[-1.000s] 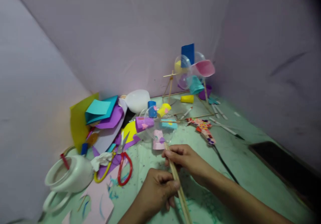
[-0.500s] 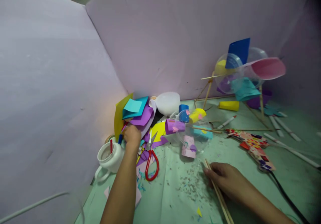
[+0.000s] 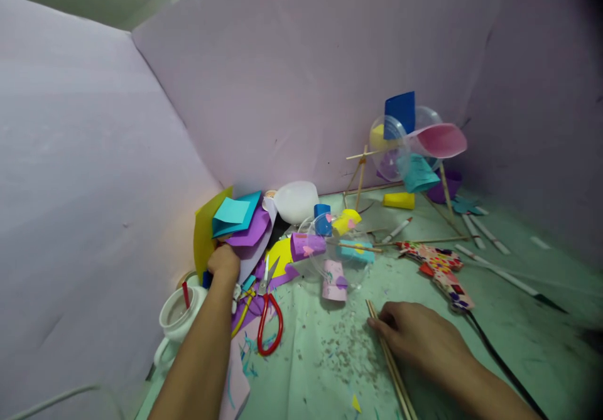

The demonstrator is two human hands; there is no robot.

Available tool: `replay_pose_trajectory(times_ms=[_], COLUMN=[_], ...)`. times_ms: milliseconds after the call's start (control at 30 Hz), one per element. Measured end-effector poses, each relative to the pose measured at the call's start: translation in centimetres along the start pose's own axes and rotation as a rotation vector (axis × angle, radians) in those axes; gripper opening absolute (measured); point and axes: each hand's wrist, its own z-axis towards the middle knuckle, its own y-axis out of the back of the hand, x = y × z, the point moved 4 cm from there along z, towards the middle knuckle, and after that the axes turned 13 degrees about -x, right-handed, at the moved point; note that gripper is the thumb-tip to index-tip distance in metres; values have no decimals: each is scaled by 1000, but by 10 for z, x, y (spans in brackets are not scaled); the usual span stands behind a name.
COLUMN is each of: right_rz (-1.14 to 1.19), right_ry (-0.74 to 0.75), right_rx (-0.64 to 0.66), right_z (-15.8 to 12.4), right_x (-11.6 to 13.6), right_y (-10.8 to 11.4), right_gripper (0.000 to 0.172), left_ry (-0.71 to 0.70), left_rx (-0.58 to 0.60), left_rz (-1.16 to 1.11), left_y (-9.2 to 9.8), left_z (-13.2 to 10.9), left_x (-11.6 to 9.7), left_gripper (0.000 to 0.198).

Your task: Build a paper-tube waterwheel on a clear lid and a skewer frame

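My left hand (image 3: 223,263) reaches in beside the stack of coloured paper (image 3: 257,226); its fingers are hidden from me. Beside that forearm stands a white teapot-shaped pot (image 3: 174,319) with a red stick in it. Red-handled scissors (image 3: 269,326) lie to the right of the arm, blades pointing away. My right hand (image 3: 419,332) rests low over the green table, closed around a few thin wooden sticks (image 3: 396,376). Ahead of it lies a clear plastic wheel with rolled paper pieces, among them a pink roll (image 3: 335,280) and a purple roll (image 3: 307,246).
A wooden-stick frame carries a paper water wheel (image 3: 400,144) at the back right. A flower-patterned glue gun (image 3: 440,269) lies to the right with its black cord (image 3: 504,360). Markers (image 3: 490,235), a white bowl (image 3: 298,201) and paper scraps (image 3: 356,403) surround the work. Pale walls enclose the table.
The camera view has turned a little to the right, so things appear shifted left. My left hand stays by the papers, and my right hand still holds the sticks.
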Motion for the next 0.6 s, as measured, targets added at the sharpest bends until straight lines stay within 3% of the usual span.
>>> replay_pose_trajectory(times_ms=[100,200,333,400,500,600], right_rz=[-4,-16,-80,-33,413,1152], right_ry=[12,25,2,-15,12,-126], right_rx=[16,15,-35,-81,-42,276], right_z=[0,-1,-4,-6,-14,-26], right_x=[1,2,3,6,21,37], right_y=[1,6,21,28,29,17], right_gripper=[31,29,27,25,25,45], left_ry=[-4,-38,-96,-174,-281,-376], left_rx=[24,7,-22,7,-17,-6], left_rz=[67,85,58,12,-156,-521], left_y=[10,35,81,99,112,101], left_z=[-2,-16,-57,-83,-126,-171], left_x=[-2,-6,0,6,12,7], left_gripper=[33,34,44,36,17,18])
